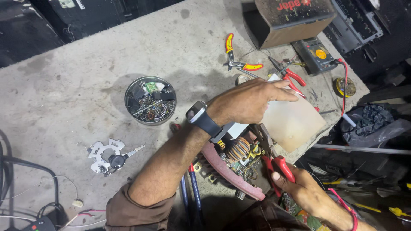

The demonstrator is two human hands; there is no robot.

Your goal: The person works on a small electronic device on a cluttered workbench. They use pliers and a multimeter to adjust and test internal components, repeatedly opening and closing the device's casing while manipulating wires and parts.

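My left hand [250,102] reaches across the bench and rests its fingers on a pale, stained flat sheet [295,122], gripping its near edge; a dark watch is on that wrist. My right hand [306,188] is closed on red-handled pliers [276,167], whose jaws point into a circuit board [233,158] with a copper-wound coil and a pinkish-red edge. The board lies tilted at the bench's near edge, partly hidden under my left forearm.
A round metal tin [150,100] holds several small parts. A toothed metal plate with keys [107,156] lies near left. Yellow-and-red pliers [235,55], red cutters [293,77], a multimeter [314,53] and a brown box [291,19] sit far right. Cables [25,184] run at the left edge.
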